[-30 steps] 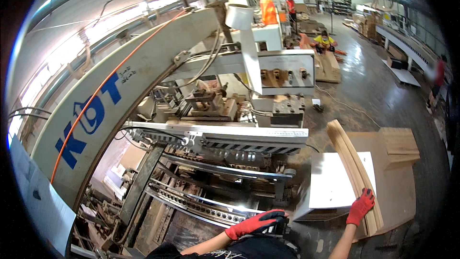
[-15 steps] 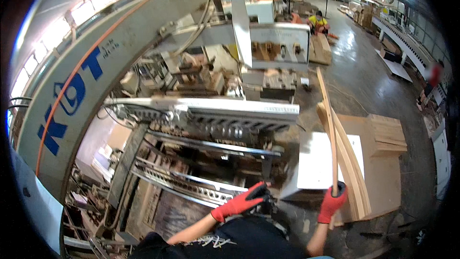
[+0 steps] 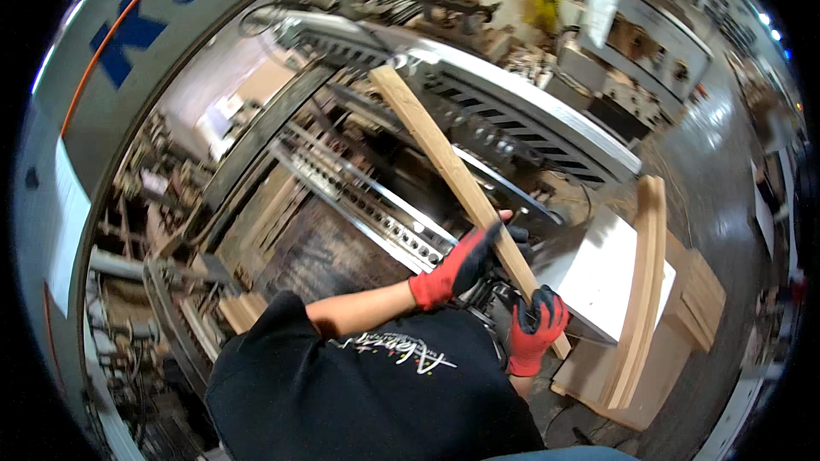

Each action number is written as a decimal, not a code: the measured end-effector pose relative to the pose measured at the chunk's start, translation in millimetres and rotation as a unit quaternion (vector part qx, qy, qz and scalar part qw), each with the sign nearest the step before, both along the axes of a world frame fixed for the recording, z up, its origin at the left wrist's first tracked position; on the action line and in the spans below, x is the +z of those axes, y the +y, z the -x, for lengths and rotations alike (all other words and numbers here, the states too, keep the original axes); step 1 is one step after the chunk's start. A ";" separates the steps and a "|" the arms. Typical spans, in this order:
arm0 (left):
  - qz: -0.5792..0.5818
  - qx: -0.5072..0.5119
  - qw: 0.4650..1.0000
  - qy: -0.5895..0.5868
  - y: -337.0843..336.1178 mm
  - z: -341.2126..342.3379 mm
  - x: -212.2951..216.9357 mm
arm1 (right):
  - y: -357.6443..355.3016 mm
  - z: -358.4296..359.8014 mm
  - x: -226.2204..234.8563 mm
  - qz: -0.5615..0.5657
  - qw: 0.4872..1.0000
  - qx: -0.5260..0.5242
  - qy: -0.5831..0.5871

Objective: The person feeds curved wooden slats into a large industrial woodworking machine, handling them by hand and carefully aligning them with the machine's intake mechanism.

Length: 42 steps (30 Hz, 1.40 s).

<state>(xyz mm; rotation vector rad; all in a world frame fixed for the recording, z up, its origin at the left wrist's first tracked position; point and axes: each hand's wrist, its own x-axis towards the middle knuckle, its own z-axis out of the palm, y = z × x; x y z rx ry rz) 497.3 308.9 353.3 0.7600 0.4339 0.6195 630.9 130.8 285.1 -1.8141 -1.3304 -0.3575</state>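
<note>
A long, narrow wooden strip slants across in front of me, its far end up over the machine bed. My left hand, in a red glove with black palm and fingers, is closed round the strip below its middle; part of its fingers is hidden by the wood. Close to the strip's near end, my right hand, gloved alike, grips it with the fingers bent over it. To the right, a stack of slightly curved wooden strips lies across a white panel.
The machine's metal beam runs across beyond the strip. Perforated metal rails lie below it. A large grey machine arm arches at left. At right, short wooden pieces sit on a brown board.
The strip has swung from the right over to the machine bed, carried by my right hand. My left hand has taken hold of it too. The view has turned left.
</note>
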 end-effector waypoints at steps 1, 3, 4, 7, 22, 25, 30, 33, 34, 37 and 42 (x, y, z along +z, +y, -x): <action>0.126 0.022 0.990 -0.055 8.6 3.3 -6.6 | 1.7 -2.2 2.2 0.010 1.000 0.003 -0.027; 0.215 0.111 0.965 -0.100 29.0 12.5 -12.5 | -1.1 -10.2 0.9 0.044 0.999 -0.011 0.004; 0.210 0.160 0.956 -0.125 35.3 19.4 -18.3 | -4.0 -16.2 -0.5 0.061 0.998 -0.012 -0.017; 0.201 0.189 0.941 -0.198 59.5 44.0 -25.4 | -9.7 -32.0 -4.6 0.069 0.997 -0.010 -0.041; 0.080 0.338 0.933 -0.099 141.4 72.3 -77.0 | 41.8 -43.2 -51.7 -0.042 0.831 0.050 0.553; -0.005 0.287 0.956 0.059 186.5 81.9 -107.4 | 74.8 -45.6 -39.5 -0.031 0.795 0.086 0.600; 0.134 0.300 0.917 -0.224 258.0 60.1 -88.4 | 141.7 -61.5 -43.0 -0.002 0.703 0.149 0.695; 0.152 0.280 0.913 -0.256 310.6 16.2 -110.2 | 169.6 -101.3 -72.0 -0.036 0.692 0.183 0.697; 0.134 0.309 0.905 -0.259 331.2 43.0 -124.3 | 193.5 -86.8 -65.9 -0.026 0.664 0.199 0.720; 0.153 0.343 0.906 -0.197 358.3 35.4 -133.9 | 233.4 -108.5 -96.3 -0.033 0.672 0.177 0.718; 0.160 0.276 0.939 -0.130 380.9 4.0 -160.1 | 245.2 -123.7 -84.8 -0.076 0.676 0.040 0.732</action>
